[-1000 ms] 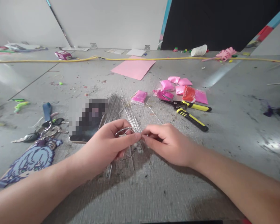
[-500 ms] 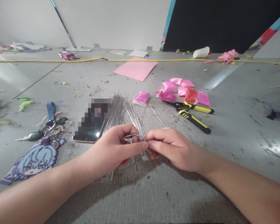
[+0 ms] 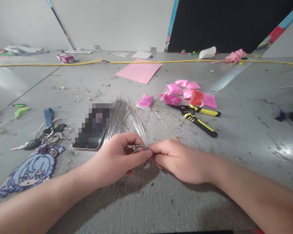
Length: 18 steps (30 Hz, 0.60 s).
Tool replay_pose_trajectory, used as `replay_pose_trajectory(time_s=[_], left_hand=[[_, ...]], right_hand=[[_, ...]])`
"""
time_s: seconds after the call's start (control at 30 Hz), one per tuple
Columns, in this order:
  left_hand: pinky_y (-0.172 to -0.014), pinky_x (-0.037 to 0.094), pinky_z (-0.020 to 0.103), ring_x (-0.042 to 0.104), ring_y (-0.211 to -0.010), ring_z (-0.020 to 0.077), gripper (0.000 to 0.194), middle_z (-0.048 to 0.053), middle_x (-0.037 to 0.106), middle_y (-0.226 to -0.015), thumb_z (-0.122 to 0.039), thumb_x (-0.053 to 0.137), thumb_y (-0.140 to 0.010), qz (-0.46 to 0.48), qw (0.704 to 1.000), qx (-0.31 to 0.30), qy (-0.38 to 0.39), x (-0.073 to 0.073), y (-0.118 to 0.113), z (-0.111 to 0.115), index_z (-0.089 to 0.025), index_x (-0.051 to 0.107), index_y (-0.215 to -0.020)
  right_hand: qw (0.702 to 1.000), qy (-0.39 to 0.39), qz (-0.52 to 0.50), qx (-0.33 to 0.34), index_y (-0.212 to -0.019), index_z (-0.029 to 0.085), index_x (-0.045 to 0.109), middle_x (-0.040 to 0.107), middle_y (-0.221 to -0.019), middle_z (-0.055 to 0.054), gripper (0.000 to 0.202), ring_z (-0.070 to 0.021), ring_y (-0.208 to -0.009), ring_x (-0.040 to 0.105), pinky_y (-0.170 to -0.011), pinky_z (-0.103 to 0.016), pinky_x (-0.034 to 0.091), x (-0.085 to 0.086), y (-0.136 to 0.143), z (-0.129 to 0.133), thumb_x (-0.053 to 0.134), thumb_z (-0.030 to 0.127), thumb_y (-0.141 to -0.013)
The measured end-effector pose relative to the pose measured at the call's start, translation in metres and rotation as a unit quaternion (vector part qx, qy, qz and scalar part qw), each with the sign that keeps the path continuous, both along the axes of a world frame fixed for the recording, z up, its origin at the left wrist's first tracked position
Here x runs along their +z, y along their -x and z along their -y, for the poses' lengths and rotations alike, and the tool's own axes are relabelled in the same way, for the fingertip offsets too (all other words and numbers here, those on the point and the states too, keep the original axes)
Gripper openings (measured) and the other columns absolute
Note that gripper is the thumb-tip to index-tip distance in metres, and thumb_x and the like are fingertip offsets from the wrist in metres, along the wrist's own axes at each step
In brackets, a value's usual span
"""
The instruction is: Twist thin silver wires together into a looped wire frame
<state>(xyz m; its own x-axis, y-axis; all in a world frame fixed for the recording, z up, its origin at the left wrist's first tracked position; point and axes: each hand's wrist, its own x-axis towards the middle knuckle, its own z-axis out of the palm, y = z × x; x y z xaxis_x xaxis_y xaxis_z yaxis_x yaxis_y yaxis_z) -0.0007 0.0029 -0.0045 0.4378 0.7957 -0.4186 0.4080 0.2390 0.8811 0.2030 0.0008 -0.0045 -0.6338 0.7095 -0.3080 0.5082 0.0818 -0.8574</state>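
Note:
A small silvery wire piece point(image 3: 136, 148) with curved, twisted strands is pinched between the thumb and fingers of my left hand point(image 3: 123, 157). Close against it, my right hand point(image 3: 175, 159) is closed on the same wire piece at its right side; its fingertips touch my left thumb. Part of the wire is hidden by the fingers. Just beyond the hands lie loose straight wires point(image 3: 138, 125), and a denser bundle of wires point(image 3: 117, 117) rests beside the phone point(image 3: 88, 143).
Pliers point(image 3: 200, 125) with yellow and black handles lie at the right by several pink packets point(image 3: 174, 88). Keys point(image 3: 52, 138) and a blue pixel-patterned piece point(image 3: 36, 169) lie left. Farther back are pink paper point(image 3: 139, 71), a yellow cord point(image 3: 173, 61) and a white cup point(image 3: 207, 52).
The view has shifted slightly to the right. My right hand's fingers have rolled over and sit lower against the wire, with the knuckles turned more upward. My left hand keeps its pinch.

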Motion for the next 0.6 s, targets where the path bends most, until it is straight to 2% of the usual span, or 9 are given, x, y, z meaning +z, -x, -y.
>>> replay_pose_trajectory(time_s=[0.1, 0.17, 0.3, 0.6], left_hand=[[-0.038, 0.035, 0.013, 0.044, -0.043, 0.0052, 0.027, -0.009, 0.047, -0.052, -0.043, 0.067, -0.085, -0.003, 1.0, -0.001, -0.012, 0.0011, -0.0001, -0.0012, -0.019, 0.057, -0.079], [-0.038, 0.033, 0.013, 0.045, -0.043, 0.005, 0.027, -0.009, 0.047, -0.05, -0.043, 0.067, -0.085, -0.004, 1.0, -0.001, -0.015, 0.0018, 0.0, -0.0015, -0.019, 0.057, -0.078], [-0.04, 0.033, 0.013, 0.045, -0.043, 0.005, 0.028, -0.009, 0.047, -0.051, -0.044, 0.068, -0.085, 0.003, 1.0, 0.002, -0.01, 0.0035, 0.0002, -0.0015, -0.019, 0.056, -0.077], [-0.042, 0.033, 0.016, 0.043, -0.043, 0.0058, 0.029, -0.009, 0.047, -0.047, -0.044, 0.066, -0.086, 0.026, 1.0, 0.003, 0.011, 0.0035, 0.0009, -0.0024, -0.019, 0.056, -0.077]], right_hand=[[0.998, -0.055, 0.011, -0.002, -0.079, 0.018, 0.059, 0.061, -0.074, 0.002, 0.021, -0.0115, -0.069, 0.052, -0.063, -0.026, 0.038, -0.0007, 0.0014, 0.0025, 0.042, 0.013, -0.091], [0.997, -0.072, 0.015, -0.001, -0.079, 0.017, 0.058, 0.061, -0.073, 0.001, 0.022, -0.0114, -0.067, 0.052, -0.063, -0.026, 0.037, -0.0021, 0.0021, 0.004, 0.041, 0.014, -0.092], [0.996, -0.092, 0.008, 0.014, -0.079, 0.016, 0.059, 0.054, -0.067, 0.003, 0.023, -0.0099, -0.06, 0.045, -0.057, -0.025, 0.034, -0.0034, 0.0027, 0.0051, 0.04, 0.012, -0.092], [0.993, -0.1, -0.046, 0.043, -0.075, 0.015, 0.056, 0.054, -0.066, 0.002, 0.023, -0.0104, -0.061, 0.044, -0.058, -0.026, 0.032, -0.0009, -0.0003, 0.0042, 0.041, 0.009, -0.091]])
